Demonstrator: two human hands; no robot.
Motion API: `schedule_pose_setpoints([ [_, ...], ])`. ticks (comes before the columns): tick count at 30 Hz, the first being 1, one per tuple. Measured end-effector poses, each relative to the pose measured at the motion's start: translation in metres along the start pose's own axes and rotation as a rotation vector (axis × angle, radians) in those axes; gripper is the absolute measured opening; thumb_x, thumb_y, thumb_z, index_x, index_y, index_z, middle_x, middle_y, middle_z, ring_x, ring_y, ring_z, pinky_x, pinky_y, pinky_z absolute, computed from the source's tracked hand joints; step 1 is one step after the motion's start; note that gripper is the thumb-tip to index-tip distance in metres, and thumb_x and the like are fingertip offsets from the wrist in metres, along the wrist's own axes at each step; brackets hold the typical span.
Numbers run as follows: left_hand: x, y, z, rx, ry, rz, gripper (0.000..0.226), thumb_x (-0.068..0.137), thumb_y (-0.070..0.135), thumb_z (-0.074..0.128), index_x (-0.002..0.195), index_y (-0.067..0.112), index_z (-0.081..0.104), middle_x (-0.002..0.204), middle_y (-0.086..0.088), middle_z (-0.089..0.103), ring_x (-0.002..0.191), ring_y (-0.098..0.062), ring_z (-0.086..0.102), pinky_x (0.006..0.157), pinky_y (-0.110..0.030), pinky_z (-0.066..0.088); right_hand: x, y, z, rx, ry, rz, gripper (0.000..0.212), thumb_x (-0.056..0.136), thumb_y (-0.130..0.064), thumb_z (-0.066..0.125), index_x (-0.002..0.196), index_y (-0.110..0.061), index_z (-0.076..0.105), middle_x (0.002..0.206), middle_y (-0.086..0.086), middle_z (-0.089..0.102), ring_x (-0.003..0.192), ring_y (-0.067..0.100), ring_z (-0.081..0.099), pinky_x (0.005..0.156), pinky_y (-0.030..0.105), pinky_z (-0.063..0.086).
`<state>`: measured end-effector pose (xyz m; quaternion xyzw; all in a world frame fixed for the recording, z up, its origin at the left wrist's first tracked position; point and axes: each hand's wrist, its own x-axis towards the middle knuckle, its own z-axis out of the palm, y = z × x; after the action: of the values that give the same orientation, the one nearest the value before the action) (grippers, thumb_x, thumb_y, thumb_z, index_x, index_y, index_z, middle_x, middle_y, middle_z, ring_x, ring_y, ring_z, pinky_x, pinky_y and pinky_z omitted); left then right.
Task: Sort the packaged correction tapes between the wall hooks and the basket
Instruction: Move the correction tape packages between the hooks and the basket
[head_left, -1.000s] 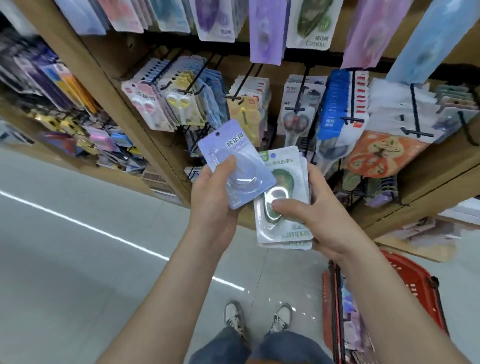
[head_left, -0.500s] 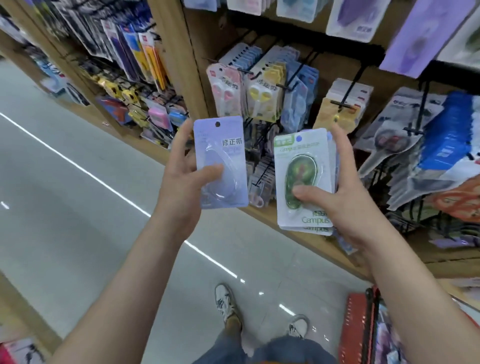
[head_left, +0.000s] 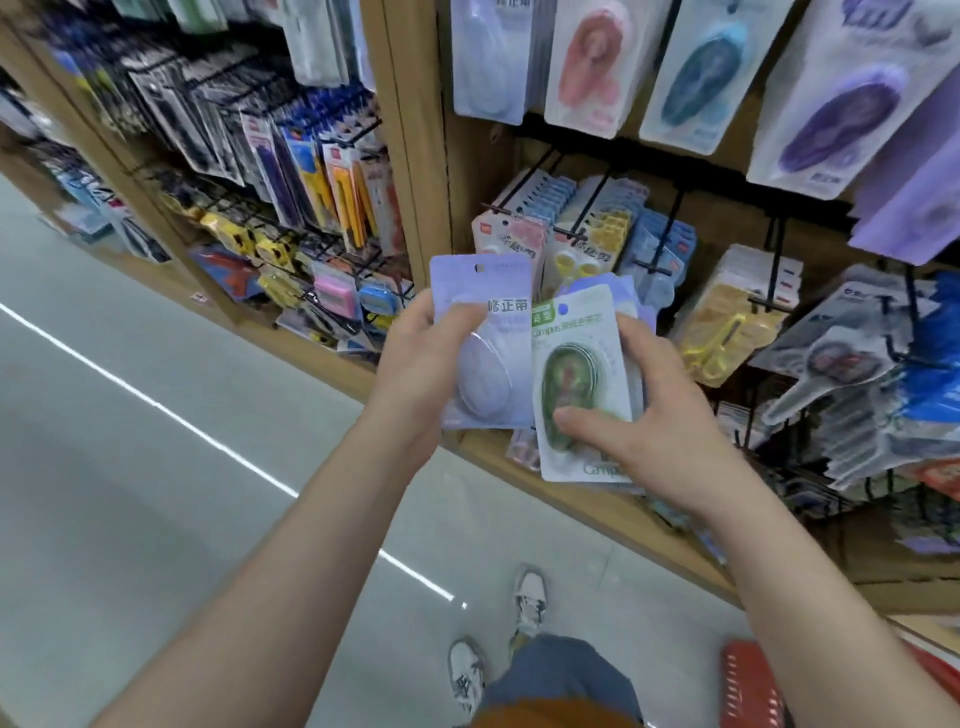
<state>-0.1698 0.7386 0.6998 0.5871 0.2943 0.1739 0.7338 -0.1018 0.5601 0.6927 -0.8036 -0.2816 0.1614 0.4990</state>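
A person stands in a stationery aisle, looking down at both hands, which hold packaged correction tapes at chest height in front of a wooden display wall. The left hand (head_left: 415, 374) grips a lilac pack (head_left: 488, 332) by its left edge, thumb pressed across the clear bubble; the Chinese characters 修正带, meaning correction tape, are printed near its top. The right hand (head_left: 639, 431) grips a green pack (head_left: 576, 374), thumb on the front and fingers curled behind, with "Campus" readable near its top and again at the bottom edge. There seem to be more packs stacked behind the green one, though the blur makes a count impossible. The two packs overlap slightly, and neither is on a hook or in the basket. Above, similar hanging packs (head_left: 691, 67) in lilac, pink, blue and purple fill the top row of black wire hooks (head_left: 670, 228). A corner of the red basket (head_left: 748, 686) sits on the floor at lower right, its contents out of view. The sorting appears to be midway: both held packs are still to be placed.
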Motion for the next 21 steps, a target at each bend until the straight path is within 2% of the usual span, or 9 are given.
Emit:
schedule_pose_setpoints([
  [2, 0.013, 0.008, 0.005, 0.039, -0.016, 0.039, 0.015, 0.099, 0.023, 0.057, 0.093, 0.018, 0.070, 0.089, 0.002, 0.077, 0.083, -0.017, 0.074, 0.077, -0.038, 0.057, 0.012, -0.005, 0.003, -0.086, 0.009, -0.037, 0.072, 0.071, -0.021, 0.083, 0.116, -0.059, 0.042, 0.118, -0.003, 0.048, 0.104, -0.024, 0.038, 0.082, -0.008, 0.026],
  [6, 0.039, 0.028, 0.011, 0.063, -0.035, 0.168, 0.016, 0.099, 0.023, 0.058, 0.097, 0.014, 0.072, 0.089, 0.000, 0.078, 0.081, -0.017, 0.074, 0.067, -0.031, 0.060, 0.035, -0.008, 0.005, -0.067, 0.031, -0.072, 0.078, 0.071, -0.023, 0.083, 0.123, -0.059, 0.038, 0.123, -0.003, 0.047, 0.104, -0.027, 0.037, 0.083, -0.006, 0.027],
  [7, 0.047, 0.033, 0.011, 0.069, -0.032, 0.201, 0.015, 0.099, 0.021, 0.059, 0.097, 0.014, 0.072, 0.090, -0.002, 0.077, 0.083, -0.018, 0.074, 0.069, -0.033, 0.061, 0.042, -0.007, 0.005, -0.046, 0.044, -0.080, 0.079, 0.070, -0.027, 0.084, 0.124, -0.061, 0.037, 0.126, -0.005, 0.046, 0.108, -0.025, 0.038, 0.087, -0.003, 0.029],
  [9, 0.064, 0.044, 0.011, 0.060, -0.029, 0.262, 0.010, 0.097, 0.013, 0.061, 0.098, 0.012, 0.071, 0.094, -0.007, 0.077, 0.086, -0.024, 0.073, 0.075, -0.041, 0.061, 0.058, -0.009, 0.002, -0.006, 0.062, -0.092, 0.079, 0.066, -0.034, 0.079, 0.122, -0.067, 0.034, 0.133, -0.007, 0.045, 0.118, -0.012, 0.044, 0.097, 0.015, 0.038],
  [11, 0.083, 0.055, 0.011, 0.019, -0.029, 0.300, 0.009, 0.094, 0.004, 0.062, 0.097, 0.009, 0.070, 0.091, -0.009, 0.075, 0.083, -0.024, 0.072, 0.076, -0.041, 0.059, 0.072, -0.011, 0.000, 0.022, 0.089, -0.102, 0.080, 0.066, -0.035, 0.077, 0.121, -0.071, 0.031, 0.138, -0.008, 0.045, 0.123, 0.003, 0.049, 0.103, 0.033, 0.043],
  [12, 0.091, 0.061, 0.011, -0.001, -0.025, 0.311, 0.010, 0.093, 0.002, 0.062, 0.097, 0.007, 0.069, 0.090, -0.010, 0.074, 0.082, -0.023, 0.071, 0.074, -0.040, 0.059, 0.079, -0.013, -0.001, 0.030, 0.100, -0.109, 0.082, 0.066, -0.035, 0.076, 0.123, -0.071, 0.029, 0.140, -0.009, 0.044, 0.125, 0.005, 0.049, 0.104, 0.038, 0.044],
  [16, 0.118, 0.083, 0.015, -0.070, -0.034, 0.351, 0.009, 0.096, 0.009, 0.061, 0.093, 0.007, 0.069, 0.084, -0.005, 0.074, 0.077, -0.019, 0.071, 0.069, -0.034, 0.057, 0.103, -0.022, -0.007, 0.038, 0.105, -0.133, 0.089, 0.067, -0.035, 0.076, 0.139, -0.058, 0.028, 0.144, -0.010, 0.040, 0.129, 0.007, 0.047, 0.107, 0.045, 0.044],
  [21, 0.144, 0.109, 0.017, -0.063, 0.001, 0.480, 0.014, 0.092, 0.016, 0.068, 0.080, 0.012, 0.071, 0.076, -0.002, 0.073, 0.075, -0.021, 0.067, 0.069, -0.040, 0.056, 0.124, -0.037, -0.007, 0.065, 0.115, -0.183, 0.095, 0.064, -0.040, 0.076, 0.139, -0.064, 0.024, 0.148, -0.010, 0.037, 0.135, 0.010, 0.044, 0.111, 0.048, 0.040],
])
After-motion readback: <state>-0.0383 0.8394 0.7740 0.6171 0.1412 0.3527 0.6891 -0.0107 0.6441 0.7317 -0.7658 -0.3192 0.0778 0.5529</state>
